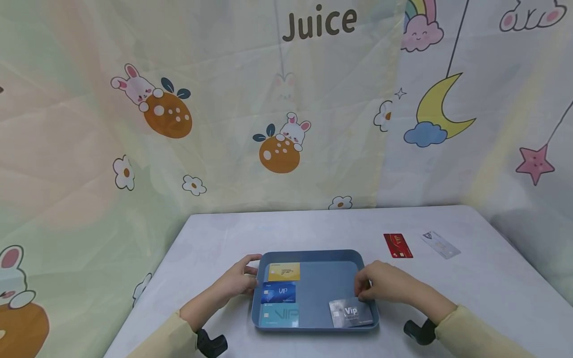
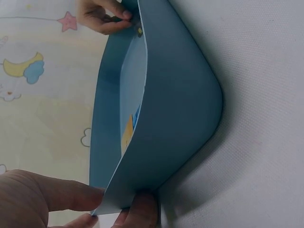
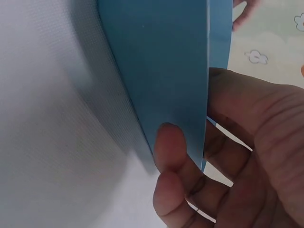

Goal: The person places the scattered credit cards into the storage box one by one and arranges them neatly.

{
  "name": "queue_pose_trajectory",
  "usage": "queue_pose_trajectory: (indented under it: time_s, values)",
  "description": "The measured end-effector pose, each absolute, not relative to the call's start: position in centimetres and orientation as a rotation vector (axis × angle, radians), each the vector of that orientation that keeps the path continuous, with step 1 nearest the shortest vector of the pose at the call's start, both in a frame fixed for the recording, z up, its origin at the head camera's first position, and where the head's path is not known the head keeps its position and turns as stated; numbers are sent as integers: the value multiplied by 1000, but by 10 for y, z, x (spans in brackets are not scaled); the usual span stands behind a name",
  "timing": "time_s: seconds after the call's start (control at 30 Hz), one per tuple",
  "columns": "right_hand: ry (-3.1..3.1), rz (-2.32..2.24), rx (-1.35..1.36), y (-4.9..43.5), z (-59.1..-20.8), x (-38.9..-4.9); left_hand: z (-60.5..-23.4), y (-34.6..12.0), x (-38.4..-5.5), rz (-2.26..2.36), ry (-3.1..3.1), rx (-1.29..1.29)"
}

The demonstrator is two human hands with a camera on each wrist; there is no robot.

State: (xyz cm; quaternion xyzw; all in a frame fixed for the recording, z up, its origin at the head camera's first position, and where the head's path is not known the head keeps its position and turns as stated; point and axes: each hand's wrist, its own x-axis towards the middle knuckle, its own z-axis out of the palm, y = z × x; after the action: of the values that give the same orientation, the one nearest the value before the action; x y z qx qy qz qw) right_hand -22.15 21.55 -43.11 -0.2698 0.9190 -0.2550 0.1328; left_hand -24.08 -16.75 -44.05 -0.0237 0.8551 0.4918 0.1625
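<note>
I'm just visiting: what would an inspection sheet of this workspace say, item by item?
Surface: white table.
Job's things: blue tray holding a yellow card, dark blue VIP card and light blue VIP card along its left, silver Vip card at near right; red card and pale card on the table beyond, to the right.
Clutter: nothing seen.
Grippers: left hand grips the tray's left side; right hand at its right rim by the silver card, pinch unclear.
Cables: nothing seen.
Surroundings: cartoon-printed backdrop.

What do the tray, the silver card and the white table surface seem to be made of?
Tray: probably plastic, smooth, fairly matte; thin, even walls, rounded corners.
Silver card: likely plastic, metallic-looking; the sheen could be print.
White table surface: seemingly cloth, dull; fine weave-like texture shows up close.
</note>
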Motion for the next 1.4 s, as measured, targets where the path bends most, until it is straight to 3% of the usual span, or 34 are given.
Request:
queue_pose_trajectory:
  time_s: [1.4]
  values:
    - [2663, -723, -794, 209, -440, -216, -443, -167, -243, 1384, 2456, -86]
